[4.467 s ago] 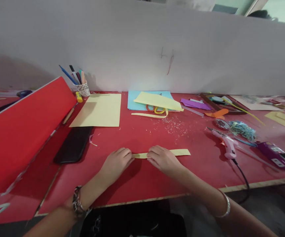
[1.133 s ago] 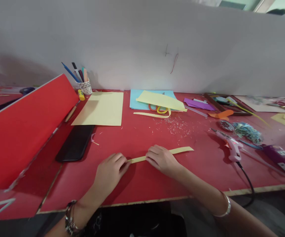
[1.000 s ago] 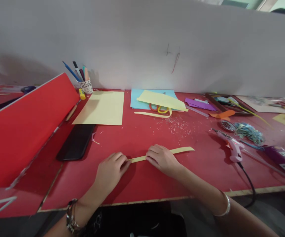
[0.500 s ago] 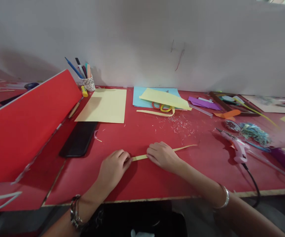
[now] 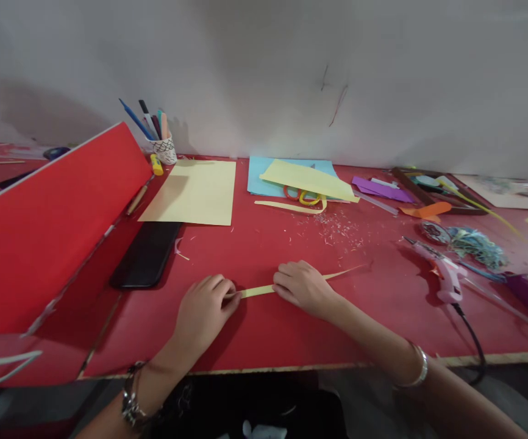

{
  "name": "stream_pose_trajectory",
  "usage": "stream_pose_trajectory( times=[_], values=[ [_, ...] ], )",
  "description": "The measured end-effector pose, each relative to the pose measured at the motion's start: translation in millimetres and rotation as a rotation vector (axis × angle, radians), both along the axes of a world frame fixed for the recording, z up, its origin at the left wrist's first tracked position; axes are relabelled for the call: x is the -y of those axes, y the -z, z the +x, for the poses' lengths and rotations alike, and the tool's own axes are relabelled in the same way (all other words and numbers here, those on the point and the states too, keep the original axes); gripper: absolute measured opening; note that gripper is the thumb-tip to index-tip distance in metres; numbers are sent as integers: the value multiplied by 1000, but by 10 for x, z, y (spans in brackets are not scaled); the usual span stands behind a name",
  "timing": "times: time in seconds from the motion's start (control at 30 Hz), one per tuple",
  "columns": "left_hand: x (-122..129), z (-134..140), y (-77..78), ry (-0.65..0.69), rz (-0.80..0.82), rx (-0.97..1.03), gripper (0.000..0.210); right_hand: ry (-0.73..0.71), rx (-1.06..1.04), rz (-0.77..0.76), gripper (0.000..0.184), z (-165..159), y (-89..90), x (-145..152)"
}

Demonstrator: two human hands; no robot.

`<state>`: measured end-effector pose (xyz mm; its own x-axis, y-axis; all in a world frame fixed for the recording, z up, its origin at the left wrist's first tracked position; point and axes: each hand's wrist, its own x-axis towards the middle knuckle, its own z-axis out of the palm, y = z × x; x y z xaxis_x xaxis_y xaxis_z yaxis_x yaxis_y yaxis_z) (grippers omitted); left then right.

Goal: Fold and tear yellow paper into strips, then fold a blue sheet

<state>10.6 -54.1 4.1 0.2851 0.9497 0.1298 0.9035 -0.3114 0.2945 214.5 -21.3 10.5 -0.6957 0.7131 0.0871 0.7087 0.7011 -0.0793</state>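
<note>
A narrow pale yellow paper strip (image 5: 258,291) lies nearly level across the front of the red table, its far right end tapering to a point. My left hand (image 5: 206,308) pinches its left end between thumb and fingers; what lies inside the curl of the fingers is hidden. My right hand (image 5: 304,288) is closed over the strip further right, fingers bent down on it near the tabletop. Between the two hands a short length of strip shows. Beyond them lies another yellow strip (image 5: 286,207), bent at its right end.
Yellow sheet (image 5: 204,195) and black phone (image 5: 147,256) lie left, beside a leaning red board (image 5: 58,225). Scissors (image 5: 310,198) poke from under paper at the back. A pink glue gun (image 5: 442,271) with its cord is at right. A pen cup (image 5: 164,149) stands against the wall.
My left hand has shifted slightly left along the strip, so a little more of it shows between my hands. My right hand stays almost in place. The view has tilted slightly.
</note>
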Motion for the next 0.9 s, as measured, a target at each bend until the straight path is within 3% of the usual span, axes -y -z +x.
stream_pose_trajectory(
  times=[0.5, 0.77, 0.9],
  values=[
    [42, -61, -6, -63, 40, -13, 16, 8, 39, -8, 20, -11, -5, -9],
    [-2, -82, 105, 205, 167, 110, 11, -28, 12, 90, 22, 2, 42, 13],
    [-11, -62, 53, 237, 133, 86, 7, -57, -12, 108, 20, 7, 81, 31]
  ],
)
